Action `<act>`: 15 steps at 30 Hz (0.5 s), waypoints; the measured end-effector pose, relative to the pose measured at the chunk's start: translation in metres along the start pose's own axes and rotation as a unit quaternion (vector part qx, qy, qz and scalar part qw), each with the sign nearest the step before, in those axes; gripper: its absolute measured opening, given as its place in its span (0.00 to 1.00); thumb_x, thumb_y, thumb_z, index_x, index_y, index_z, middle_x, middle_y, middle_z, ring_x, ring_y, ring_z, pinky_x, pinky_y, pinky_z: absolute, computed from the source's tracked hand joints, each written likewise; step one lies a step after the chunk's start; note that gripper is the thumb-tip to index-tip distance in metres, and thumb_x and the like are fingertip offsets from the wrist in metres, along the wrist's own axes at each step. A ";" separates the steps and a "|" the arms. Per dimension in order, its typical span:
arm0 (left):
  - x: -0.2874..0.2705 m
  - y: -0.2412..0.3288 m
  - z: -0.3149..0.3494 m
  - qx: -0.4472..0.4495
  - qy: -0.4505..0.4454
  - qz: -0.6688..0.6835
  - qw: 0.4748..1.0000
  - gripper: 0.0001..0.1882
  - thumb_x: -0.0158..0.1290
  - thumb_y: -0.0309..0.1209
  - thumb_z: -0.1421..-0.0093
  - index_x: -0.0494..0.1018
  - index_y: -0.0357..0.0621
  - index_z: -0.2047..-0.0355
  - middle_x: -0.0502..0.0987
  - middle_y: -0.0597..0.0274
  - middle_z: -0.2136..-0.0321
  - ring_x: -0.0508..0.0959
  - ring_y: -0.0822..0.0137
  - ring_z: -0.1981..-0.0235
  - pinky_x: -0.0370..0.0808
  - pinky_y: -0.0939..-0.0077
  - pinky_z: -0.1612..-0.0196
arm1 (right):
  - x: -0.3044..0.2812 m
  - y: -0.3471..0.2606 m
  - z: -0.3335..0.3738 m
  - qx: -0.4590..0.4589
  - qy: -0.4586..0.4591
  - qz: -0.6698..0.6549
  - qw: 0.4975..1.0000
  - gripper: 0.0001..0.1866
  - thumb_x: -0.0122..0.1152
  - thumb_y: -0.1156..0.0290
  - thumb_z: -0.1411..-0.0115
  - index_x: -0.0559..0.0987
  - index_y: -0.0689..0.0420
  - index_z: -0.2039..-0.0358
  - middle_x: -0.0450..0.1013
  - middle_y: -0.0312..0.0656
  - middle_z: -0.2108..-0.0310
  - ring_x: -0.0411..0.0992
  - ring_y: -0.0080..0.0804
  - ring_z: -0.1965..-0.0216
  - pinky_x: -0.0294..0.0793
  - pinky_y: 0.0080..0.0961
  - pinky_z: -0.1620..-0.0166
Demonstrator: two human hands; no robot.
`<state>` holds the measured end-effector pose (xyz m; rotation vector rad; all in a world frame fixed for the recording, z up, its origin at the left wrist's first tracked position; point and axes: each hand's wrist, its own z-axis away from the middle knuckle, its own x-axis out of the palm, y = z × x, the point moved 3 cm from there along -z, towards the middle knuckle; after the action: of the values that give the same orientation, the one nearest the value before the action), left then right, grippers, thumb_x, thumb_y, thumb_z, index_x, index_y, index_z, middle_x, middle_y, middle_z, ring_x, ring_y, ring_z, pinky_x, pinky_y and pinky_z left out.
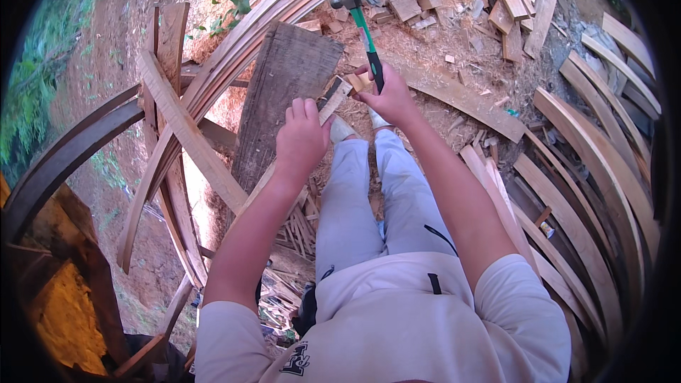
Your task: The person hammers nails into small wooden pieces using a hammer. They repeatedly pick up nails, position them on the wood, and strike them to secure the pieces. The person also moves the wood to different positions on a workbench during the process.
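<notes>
My right hand [391,101] is closed round the black grip of a claw hammer [367,37]. The hammer's green shaft points away from me, its metal head at the far end. By the right fingers is a small pale wood block [360,83]; whether they touch it I cannot tell. My left hand [303,136] is closed round a narrow wooden strip [333,101] that slants from near the block back under my left forearm. Just left of the strip leans or lies a wide weathered plank [280,78]. Both hands are above my shoes.
Long curved timber strips [234,46] sweep across the far left, crossed by a straight board [191,131]. Curved wooden pieces [592,177] are stacked on the right. Offcuts [404,6] and sawdust cover the far ground. A flat board [461,103] lies beyond my right forearm.
</notes>
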<state>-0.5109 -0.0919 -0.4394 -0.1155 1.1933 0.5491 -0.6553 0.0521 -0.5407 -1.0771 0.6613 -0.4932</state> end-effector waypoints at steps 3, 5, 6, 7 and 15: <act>-0.007 0.001 -0.004 0.000 0.030 0.009 1.000 0.21 0.60 0.37 0.34 0.67 0.36 0.51 0.70 0.47 0.56 0.76 0.45 0.52 0.79 0.54 0.52 | 0.010 -0.002 0.006 -0.004 0.037 -0.047 0.998 0.25 0.78 0.76 0.49 0.68 0.57 0.60 0.83 0.41 0.52 0.67 0.21 0.75 0.73 0.27 0.65; -0.004 0.000 -0.004 0.000 0.054 0.052 0.997 0.22 0.60 0.33 0.35 0.65 0.34 0.48 0.70 0.44 0.54 0.74 0.42 0.50 0.74 0.50 0.48 | 0.019 -0.008 0.011 0.005 0.063 -0.073 0.995 0.24 0.77 0.77 0.49 0.68 0.56 0.60 0.83 0.41 0.51 0.67 0.21 0.76 0.72 0.27 0.66; -0.002 -0.001 -0.004 0.000 0.066 0.072 0.995 0.22 0.59 0.31 0.35 0.65 0.34 0.47 0.70 0.42 0.53 0.73 0.40 0.49 0.72 0.48 0.46 | 0.024 -0.010 0.012 0.006 0.079 -0.076 0.994 0.24 0.77 0.77 0.49 0.68 0.56 0.60 0.83 0.41 0.51 0.66 0.20 0.76 0.72 0.27 0.67; 0.000 -0.004 -0.003 0.010 0.078 0.084 0.993 0.23 0.59 0.30 0.36 0.64 0.33 0.46 0.69 0.41 0.53 0.72 0.39 0.49 0.71 0.47 0.45 | 0.029 -0.013 0.013 0.007 0.095 -0.078 0.992 0.24 0.77 0.76 0.48 0.68 0.56 0.60 0.83 0.41 0.52 0.66 0.20 0.77 0.72 0.27 0.67; -0.004 0.003 -0.013 0.035 0.133 0.134 0.981 0.25 0.57 0.26 0.36 0.60 0.33 0.43 0.67 0.38 0.51 0.68 0.37 0.47 0.66 0.44 0.42 | 0.051 -0.024 0.007 0.056 0.145 -0.034 0.987 0.23 0.77 0.72 0.46 0.71 0.61 0.58 0.83 0.51 0.56 0.79 0.42 0.66 0.78 0.37 0.59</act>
<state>-0.5246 -0.0957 -0.4402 0.0346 1.4992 0.7422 -0.6158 0.0135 -0.5294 -0.9324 0.8436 -0.7471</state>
